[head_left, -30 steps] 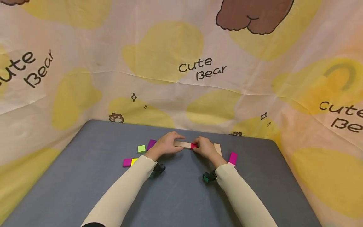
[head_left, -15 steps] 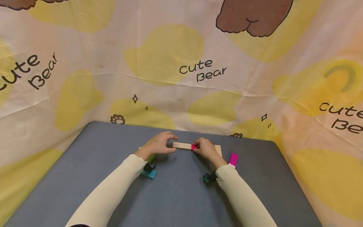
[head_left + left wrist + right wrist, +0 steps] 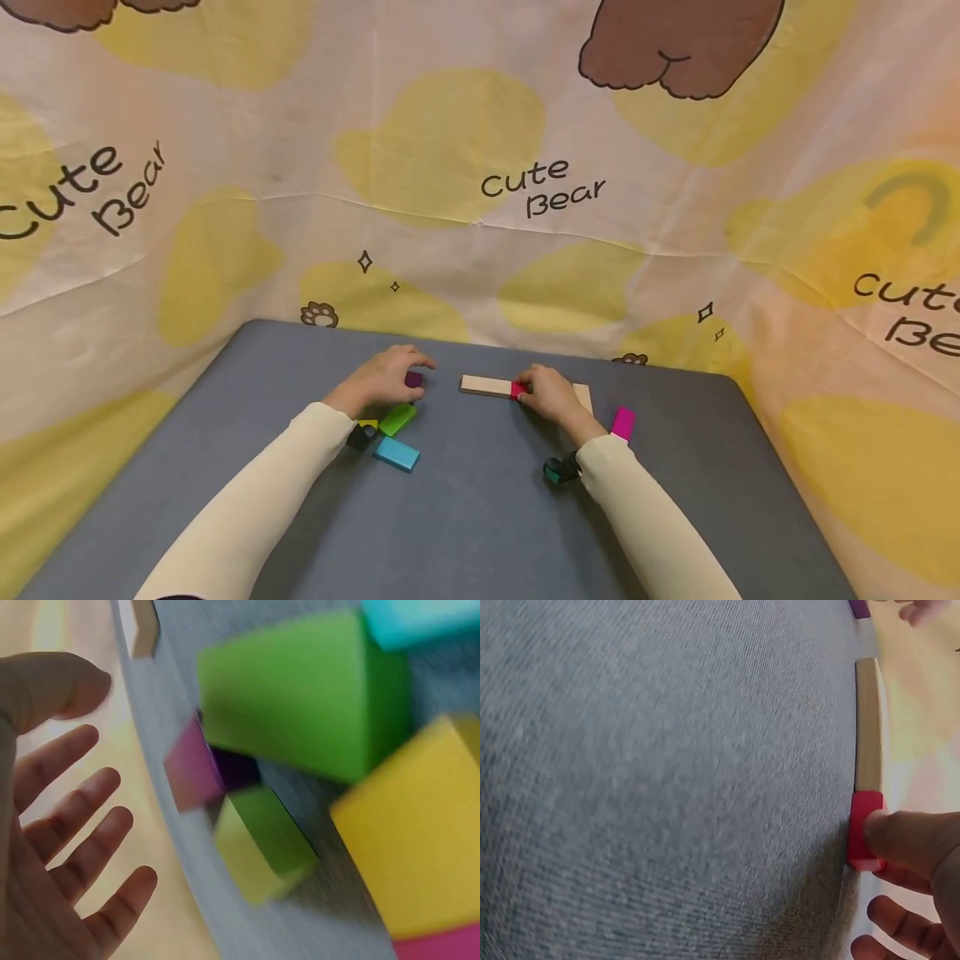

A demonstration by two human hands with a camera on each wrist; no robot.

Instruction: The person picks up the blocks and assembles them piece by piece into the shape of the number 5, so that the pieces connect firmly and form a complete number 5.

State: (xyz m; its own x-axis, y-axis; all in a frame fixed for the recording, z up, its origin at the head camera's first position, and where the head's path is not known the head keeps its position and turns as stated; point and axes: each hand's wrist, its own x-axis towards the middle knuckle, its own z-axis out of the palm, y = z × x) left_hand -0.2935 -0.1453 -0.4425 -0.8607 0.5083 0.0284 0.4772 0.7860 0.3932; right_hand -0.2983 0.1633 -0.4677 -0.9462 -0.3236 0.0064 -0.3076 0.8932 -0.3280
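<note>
My right hand (image 3: 551, 393) pinches a small red block (image 3: 864, 806) between thumb and fingers. In the right wrist view that red block sits end to end with a long plain wooden block (image 3: 868, 735) on the grey table. My left hand (image 3: 384, 377) has its fingers spread and holds nothing. Just beside its fingertips in the head view is a purple block (image 3: 413, 379). The left wrist view, slightly blurred, shows a large green block (image 3: 292, 697), a small light green block (image 3: 255, 840) and a yellow block (image 3: 420, 825) near that hand.
A blue block (image 3: 397, 454) lies nearest me on the left. Right of my right hand are another plain wooden block (image 3: 582, 397), partly covered, and a magenta block (image 3: 623, 422). A printed cloth (image 3: 480, 275) hangs behind the grey table (image 3: 480, 517).
My left hand has moved left, off the wooden block's end and over to the purple block, which uncovers the blue and green blocks. My right hand has stayed on the red block.
</note>
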